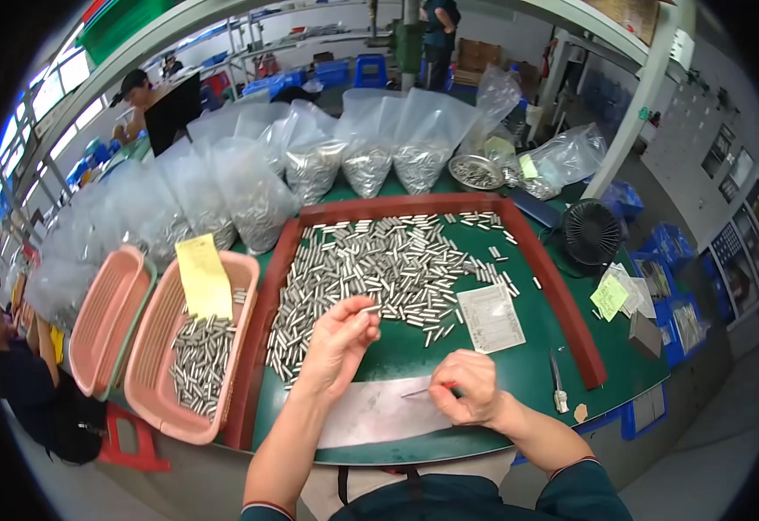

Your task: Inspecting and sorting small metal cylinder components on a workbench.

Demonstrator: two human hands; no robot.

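Hands sort metal pins at a green table [535,347]

Left hand [338,340] pinches a short silvery pin [371,308], long axis left-right; right hand [466,386] grips a thin tool [420,392], tip pointing left.

1. Left forearm rises bare from the lower edge, angled up and slightly rightward.
2. Left hand [340,334] is raised, fingers bent, thumb and forefinger tips pinched together at its upper right.
3. Right forearm enters from the lower right, sleeve at the elbow.
4. Right hand [466,386] is curled into a loose fist, knuckles up, fingertips pinched at its left side.
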